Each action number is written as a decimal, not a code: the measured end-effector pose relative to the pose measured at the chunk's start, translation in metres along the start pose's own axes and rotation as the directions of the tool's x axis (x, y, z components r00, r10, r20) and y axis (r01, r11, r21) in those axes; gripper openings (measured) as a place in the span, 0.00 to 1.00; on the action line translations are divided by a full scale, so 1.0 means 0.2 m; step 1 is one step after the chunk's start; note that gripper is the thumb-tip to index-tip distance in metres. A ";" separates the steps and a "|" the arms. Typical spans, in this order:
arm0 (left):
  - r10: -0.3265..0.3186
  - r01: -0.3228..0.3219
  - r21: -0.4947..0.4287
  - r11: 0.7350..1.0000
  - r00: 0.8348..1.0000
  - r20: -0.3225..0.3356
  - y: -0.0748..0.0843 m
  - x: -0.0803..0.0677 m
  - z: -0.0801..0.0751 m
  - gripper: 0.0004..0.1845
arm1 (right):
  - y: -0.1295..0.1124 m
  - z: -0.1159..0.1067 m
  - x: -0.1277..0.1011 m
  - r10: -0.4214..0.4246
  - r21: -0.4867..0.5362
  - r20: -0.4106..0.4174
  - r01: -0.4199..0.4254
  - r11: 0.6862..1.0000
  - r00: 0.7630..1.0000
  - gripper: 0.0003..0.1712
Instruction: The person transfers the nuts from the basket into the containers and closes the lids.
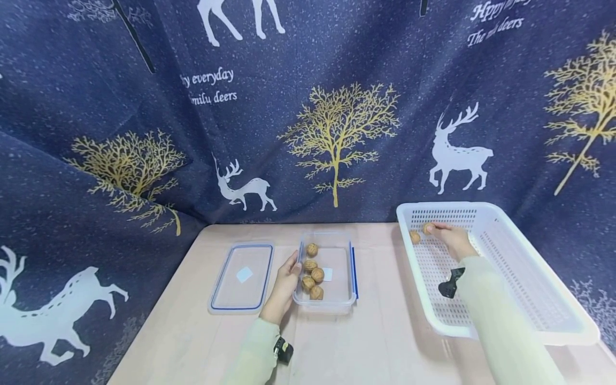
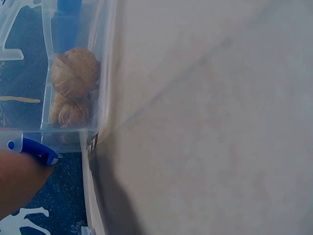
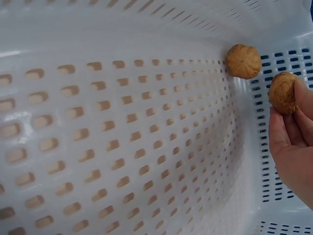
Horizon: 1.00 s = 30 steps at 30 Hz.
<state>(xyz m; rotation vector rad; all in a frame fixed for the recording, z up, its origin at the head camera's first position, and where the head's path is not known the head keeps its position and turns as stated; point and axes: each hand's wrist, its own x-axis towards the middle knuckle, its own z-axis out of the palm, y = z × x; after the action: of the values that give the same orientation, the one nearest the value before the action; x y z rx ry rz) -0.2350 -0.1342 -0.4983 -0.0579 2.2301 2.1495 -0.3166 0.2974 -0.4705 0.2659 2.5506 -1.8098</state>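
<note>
Fingers (image 3: pixel 286 128) of the right hand (image 1: pixel 454 241) pinch a walnut (image 3: pixel 282 92) inside the white basket (image 1: pixel 529 278).

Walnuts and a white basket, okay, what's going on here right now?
A person is working at a table. The right hand pinches a walnut inside the white basket, close to a second walnut lying in the far corner. The left hand rests against the side of a clear container that holds four walnuts. The container's lid lies flat beside it.
</note>
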 end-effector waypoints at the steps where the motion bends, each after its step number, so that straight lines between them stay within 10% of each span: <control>1: 0.003 -0.003 0.000 1.000 1.000 0.001 0.00 0.00 0.00 0.26 | -0.01 0.00 0.00 0.004 -0.003 0.005 -0.004 1.000 1.000 0.36; 30: 0.005 -0.005 -0.005 1.000 1.000 0.009 0.01 -0.01 0.00 0.27 | -0.28 0.03 -0.02 0.049 0.098 -0.011 -0.048 0.994 0.999 0.36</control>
<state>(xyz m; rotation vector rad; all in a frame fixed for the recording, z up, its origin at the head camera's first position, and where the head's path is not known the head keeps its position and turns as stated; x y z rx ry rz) -0.2339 -0.1349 -0.4969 -0.0428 2.2219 2.1537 -0.3221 0.2723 -0.4196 0.3390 2.4456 -1.9243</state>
